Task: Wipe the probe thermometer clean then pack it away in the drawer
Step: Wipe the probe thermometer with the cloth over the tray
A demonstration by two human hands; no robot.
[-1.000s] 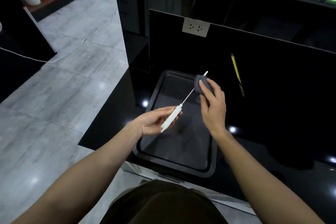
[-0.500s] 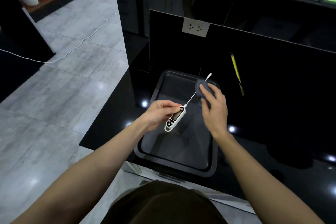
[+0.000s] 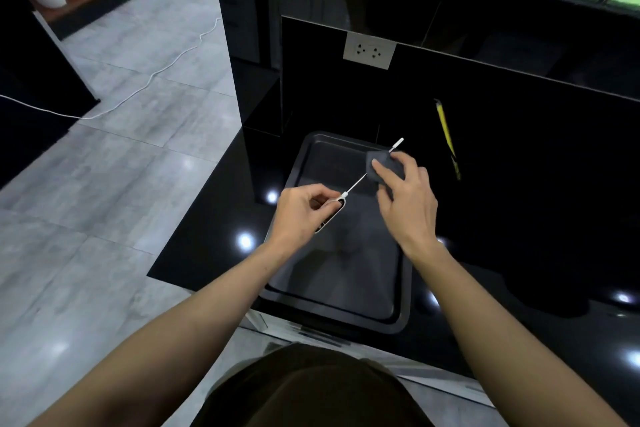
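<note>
No text, brand or number can be read anywhere. The thermometer (image 3: 332,215) shows only a sliver of its face under the left hand (image 3: 303,210) — too small and blurred to make out any marking.

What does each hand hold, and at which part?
The left hand grips the white probe thermometer by its plastic body. The right hand pinches a small dark grey cloth around the thin metal probe, near its tip.

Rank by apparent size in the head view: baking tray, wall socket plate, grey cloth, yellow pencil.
1. Baking tray, clearly largest.
2. Yellow pencil and wall socket plate: the pencil is longer, the plate wider; unranked.
3. Grey cloth, partly hidden by the right hand, so unsure.
</note>
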